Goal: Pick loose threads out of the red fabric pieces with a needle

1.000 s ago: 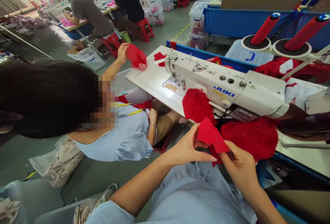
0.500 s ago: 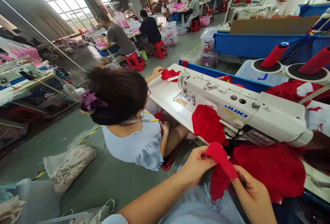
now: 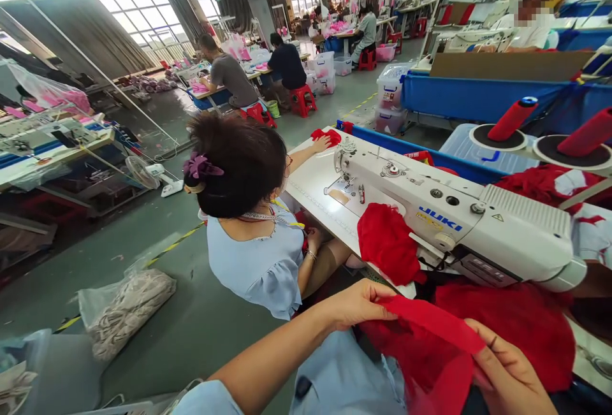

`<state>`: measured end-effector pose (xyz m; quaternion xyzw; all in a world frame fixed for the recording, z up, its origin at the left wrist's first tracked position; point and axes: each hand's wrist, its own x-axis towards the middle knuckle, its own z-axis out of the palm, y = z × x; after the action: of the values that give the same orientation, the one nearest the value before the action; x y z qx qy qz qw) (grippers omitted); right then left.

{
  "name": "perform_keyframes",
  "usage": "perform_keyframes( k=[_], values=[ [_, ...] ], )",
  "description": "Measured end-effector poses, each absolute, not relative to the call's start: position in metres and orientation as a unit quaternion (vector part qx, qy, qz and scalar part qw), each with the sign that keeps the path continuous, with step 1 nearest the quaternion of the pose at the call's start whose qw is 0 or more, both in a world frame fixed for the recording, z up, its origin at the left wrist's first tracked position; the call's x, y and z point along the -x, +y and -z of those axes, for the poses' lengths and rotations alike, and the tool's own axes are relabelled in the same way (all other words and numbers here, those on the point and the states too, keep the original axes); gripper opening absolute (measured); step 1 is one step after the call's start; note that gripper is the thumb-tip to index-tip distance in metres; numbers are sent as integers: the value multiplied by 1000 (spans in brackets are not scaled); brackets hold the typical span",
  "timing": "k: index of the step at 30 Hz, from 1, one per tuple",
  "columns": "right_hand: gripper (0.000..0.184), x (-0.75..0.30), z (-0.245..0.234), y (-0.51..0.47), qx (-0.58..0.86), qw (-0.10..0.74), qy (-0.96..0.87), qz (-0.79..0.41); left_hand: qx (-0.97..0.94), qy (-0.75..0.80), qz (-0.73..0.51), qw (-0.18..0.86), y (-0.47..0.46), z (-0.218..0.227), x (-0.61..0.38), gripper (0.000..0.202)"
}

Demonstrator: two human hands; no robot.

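At left, on the grey floor [image 3: 201, 300], a clear bag [image 3: 129, 316] with pale material inside. Then a co-worker [image 3: 251, 268] in light-blue top, one arm stretched along the white table [image 3: 308, 176], with the hand over a red piece [image 3: 336, 138]; not possible to tell if gripping. Next, the left hand [image 3: 356, 305], pinching one end of the red cloth [image 3: 430, 320], spread between both hands. Behind, a crumpled red bundle [image 3: 387, 243] before the sewing machine [image 3: 478, 220]. Finally, the right hand [image 3: 509, 364], thumb and fingers closed upon the other end, near a bigger red heap [image 3: 530, 332].
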<state>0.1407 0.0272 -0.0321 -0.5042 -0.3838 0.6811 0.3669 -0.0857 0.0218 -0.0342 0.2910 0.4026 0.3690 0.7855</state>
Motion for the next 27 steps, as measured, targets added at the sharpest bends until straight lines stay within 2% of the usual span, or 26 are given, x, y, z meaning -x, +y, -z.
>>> perform_keyframes(
  k=[5, 8, 12, 15, 17, 19, 23, 27],
  values=[
    [45, -140, 29, 26, 524, 344, -337, -703, -313, 372, -346, 803, 19, 36, 89, 47],
    [43, -132, 33, 28, 532, 334, -349, -695, -245, 305, -411, 823, 17, 46, 81, 46],
    [52, -124, 44, 36, 524, 318, -411, -675, -104, 230, -445, 859, 17, 56, 67, 49],
    [52, -122, 42, 40, 555, 345, -451, -608, -23, 239, -464, 853, 21, 55, 60, 39],
    [51, -123, 36, 40, 595, 389, -479, -515, -2, 274, -505, 819, 25, 52, 56, 29],
    [44, -123, 28, 38, 609, 408, -515, -444, 0, 311, -538, 784, 29, 47, 52, 25],
    [26, -119, 16, 33, 588, 414, -573, -393, -29, 367, -568, 736, 30, 38, 44, 30],
    [22, -111, 19, 30, 571, 420, -605, -362, -76, 376, -568, 728, 28, 30, 37, 35]
  ],
)
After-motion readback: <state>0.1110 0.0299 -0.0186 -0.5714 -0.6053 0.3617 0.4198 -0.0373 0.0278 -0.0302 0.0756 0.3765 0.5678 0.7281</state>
